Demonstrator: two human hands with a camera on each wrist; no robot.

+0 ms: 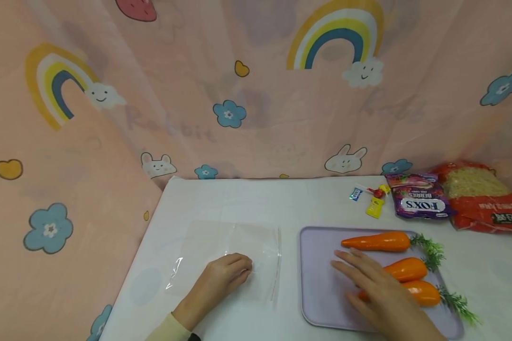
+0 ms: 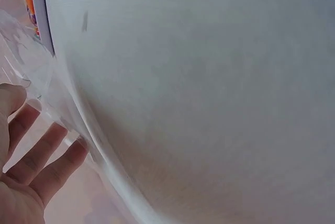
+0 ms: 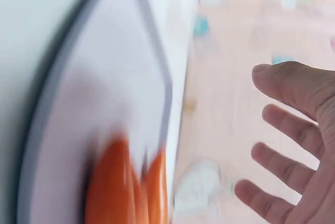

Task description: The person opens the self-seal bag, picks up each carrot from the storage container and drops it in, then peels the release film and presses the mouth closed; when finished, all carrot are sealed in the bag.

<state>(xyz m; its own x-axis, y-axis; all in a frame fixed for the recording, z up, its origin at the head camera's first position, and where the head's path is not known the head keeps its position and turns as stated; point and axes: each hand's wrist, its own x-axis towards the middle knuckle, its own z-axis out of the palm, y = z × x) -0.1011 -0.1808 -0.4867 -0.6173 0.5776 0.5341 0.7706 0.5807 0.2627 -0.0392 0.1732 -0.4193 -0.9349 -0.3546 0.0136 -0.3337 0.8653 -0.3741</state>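
A clear plastic bag lies flat on the white table, its sealing strip toward the tray. My left hand rests on the bag; in the left wrist view its fingers are loosely bent against the thin film. Above a lilac tray my right hand is spread, holding nothing. Three orange carrots with green tops are on this tray: a far carrot, a middle carrot and a near carrot. My right hand partly hides the two nearer ones in the head view.
Behind the tray are a blue wrapped sweet, a yellow wrapped sweet and a red lollipop. A purple candy bag and a red-and-clear food packet stand at the back right. A pink printed curtain borders the table.
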